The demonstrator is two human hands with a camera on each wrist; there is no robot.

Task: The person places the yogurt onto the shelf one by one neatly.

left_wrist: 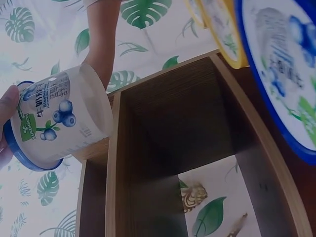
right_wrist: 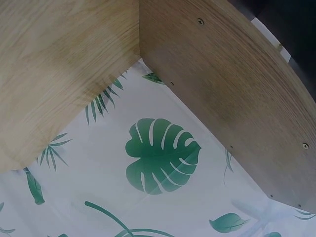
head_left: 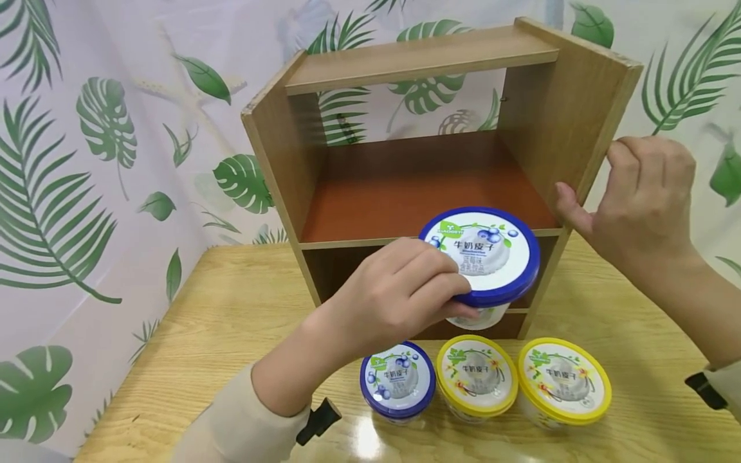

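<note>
My left hand [head_left: 399,296] grips a blue-lidded blueberry tub [head_left: 492,251] by its rim, in front of the wooden shelf unit [head_left: 440,64]. Seen from the left wrist, the white blueberry tub [left_wrist: 54,118] shows its printed side and base, with fingers [left_wrist: 6,106] at the lid. My right hand [head_left: 648,193] holds the front edge of the shelf's right side panel, thumb towards the inner side. That hand is out of sight in the right wrist view, where the shelf's side panel [right_wrist: 217,84] fills the upper right.
On the table [head_left: 231,321], before the shelf, stand another blue-lidded tub [head_left: 398,379], a yellow-lidded tub [head_left: 477,376] and a second yellow-lidded tub [head_left: 564,381] in a row. A leaf-patterned cloth [head_left: 145,128] hangs behind. The shelf has a reddish-brown board [head_left: 417,186] inside.
</note>
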